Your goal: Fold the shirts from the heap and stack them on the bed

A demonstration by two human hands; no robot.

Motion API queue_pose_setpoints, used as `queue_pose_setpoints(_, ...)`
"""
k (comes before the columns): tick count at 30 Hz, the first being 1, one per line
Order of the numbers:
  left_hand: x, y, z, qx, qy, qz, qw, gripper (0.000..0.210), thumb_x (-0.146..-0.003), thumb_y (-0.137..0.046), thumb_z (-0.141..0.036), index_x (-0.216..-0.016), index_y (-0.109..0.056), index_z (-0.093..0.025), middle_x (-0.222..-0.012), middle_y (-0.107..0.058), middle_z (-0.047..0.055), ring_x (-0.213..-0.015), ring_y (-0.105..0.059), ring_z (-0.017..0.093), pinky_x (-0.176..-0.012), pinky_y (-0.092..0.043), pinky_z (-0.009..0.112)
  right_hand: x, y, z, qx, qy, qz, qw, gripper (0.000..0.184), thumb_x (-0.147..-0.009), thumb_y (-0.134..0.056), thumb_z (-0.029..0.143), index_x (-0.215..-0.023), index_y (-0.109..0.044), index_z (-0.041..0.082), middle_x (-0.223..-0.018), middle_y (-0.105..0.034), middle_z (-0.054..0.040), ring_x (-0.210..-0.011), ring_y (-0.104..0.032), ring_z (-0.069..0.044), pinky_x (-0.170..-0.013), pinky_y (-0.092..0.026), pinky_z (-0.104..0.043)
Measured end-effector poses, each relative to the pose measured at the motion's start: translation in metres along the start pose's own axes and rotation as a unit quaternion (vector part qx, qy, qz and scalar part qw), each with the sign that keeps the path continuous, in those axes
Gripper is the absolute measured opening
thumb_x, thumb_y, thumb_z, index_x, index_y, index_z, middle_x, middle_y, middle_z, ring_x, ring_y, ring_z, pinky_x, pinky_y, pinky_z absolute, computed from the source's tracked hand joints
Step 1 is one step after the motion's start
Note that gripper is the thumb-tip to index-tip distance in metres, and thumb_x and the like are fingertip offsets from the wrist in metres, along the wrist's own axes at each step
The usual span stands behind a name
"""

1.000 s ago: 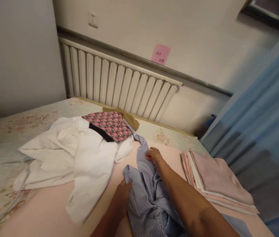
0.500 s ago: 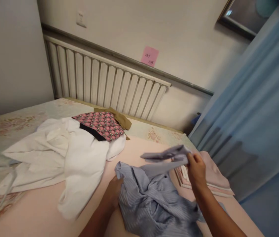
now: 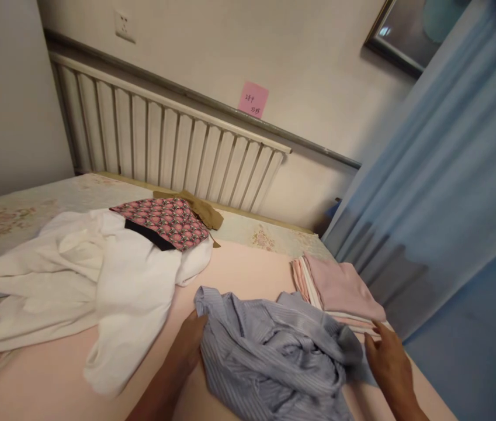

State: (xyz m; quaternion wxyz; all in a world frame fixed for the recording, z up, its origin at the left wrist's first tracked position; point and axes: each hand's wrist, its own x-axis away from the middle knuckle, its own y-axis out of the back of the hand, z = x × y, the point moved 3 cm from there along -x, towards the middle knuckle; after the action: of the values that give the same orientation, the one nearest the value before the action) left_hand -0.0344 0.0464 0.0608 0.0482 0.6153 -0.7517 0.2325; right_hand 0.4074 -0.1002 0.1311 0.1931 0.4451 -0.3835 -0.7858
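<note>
A crumpled blue-grey striped shirt (image 3: 269, 351) lies bunched on the pink sheet (image 3: 239, 266). At its left edge, my left hand (image 3: 193, 339) is closed on a fold of the fabric, the fingers partly hidden behind it. My right hand (image 3: 388, 356) is just off the shirt's right side, with fingers apart and nothing in them. Close beyond that hand is a folded stack of pink and white cloths (image 3: 339, 289).
To the left a white garment (image 3: 138, 292) is spread out, with a pink patterned cloth (image 3: 169, 222) and a brown cloth (image 3: 204, 210) at its far end. A radiator (image 3: 164, 134) runs along the wall. Blue curtains (image 3: 440, 193) hang at the right.
My right hand has let go of the raised strip of shirt fabric and moved down and right. That strip has dropped onto the shirt. My left hand keeps its hold; the view has shifted slightly right.
</note>
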Motion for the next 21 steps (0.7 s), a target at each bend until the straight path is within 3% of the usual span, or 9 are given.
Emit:
queue_pose_setpoints(2, 0.000, 0.001, 0.000, -0.027, -0.006, -0.004, 1.000, 0.033, -0.087, -0.048, -0.039, -0.113, -0.057, -0.022, -0.097, -0.073, 0.009, -0.087, -0.069, 0.023, -0.079, -0.052, 0.035, -0.004, -0.011, 0.040, -0.052, 0.038, 0.069, 0.996, 0.047, -0.077, -0.042, 0.040, -0.111, -0.059, 0.013, -0.094, -0.067, -0.0138, -0.076, -0.064, -0.025, -0.069, -0.049, -0.036)
queue_pose_setpoints(6, -0.002, 0.002, 0.002, -0.023, -0.008, -0.002, 1.000, 0.031, -0.086, -0.049, -0.040, -0.110, -0.058, -0.023, -0.096, -0.073, 0.008, -0.085, -0.069, 0.023, -0.077, -0.052, 0.034, -0.007, -0.047, 0.130, -0.172, 0.158, 0.237, 0.943, 0.032, -0.079, -0.043, 0.031, -0.099, -0.065, 0.019, -0.091, -0.069, -0.0083, -0.081, -0.063, -0.021, -0.076, -0.048, -0.031)
queue_pose_setpoints(10, 0.000, 0.002, 0.002, 0.033, 0.002, 0.019, 0.999, 0.032, -0.084, -0.053, -0.042, -0.107, -0.059, -0.021, -0.097, -0.072, 0.009, -0.086, -0.069, 0.023, -0.074, -0.053, 0.033, -0.004, -0.082, 0.189, -0.179, 0.206, 0.296, 0.915, 0.029, -0.079, -0.047, 0.026, -0.099, -0.066, 0.017, -0.095, -0.069, -0.0070, -0.078, -0.062, -0.018, -0.077, -0.047, -0.029)
queue_pose_setpoints(16, 0.002, 0.001, 0.000, 0.056, -0.006, 0.021, 0.998, 0.032, -0.082, -0.055, -0.039, -0.107, -0.059, -0.020, -0.095, -0.073, 0.009, -0.087, -0.069, 0.024, -0.075, -0.053, 0.034, 0.009, -0.119, 0.227, -0.074, 0.253, 0.349, 0.899, 0.034, -0.078, -0.056, 0.025, -0.110, -0.065, 0.017, -0.110, -0.067, -0.0090, -0.101, -0.060, -0.020, -0.090, -0.040, -0.027)
queue_pose_setpoints(21, -0.001, 0.004, 0.002, 0.041, -0.012, 0.011, 0.999, 0.030, -0.081, -0.056, -0.035, -0.107, -0.060, -0.020, -0.095, -0.073, 0.009, -0.090, -0.068, 0.025, -0.077, -0.052, 0.034, 0.019, -0.133, 0.237, -0.047, 0.255, 0.364, 0.895, 0.032, -0.074, -0.059, 0.021, -0.104, -0.068, 0.019, -0.104, -0.069, -0.0084, -0.098, -0.061, -0.020, -0.086, -0.039, -0.026)
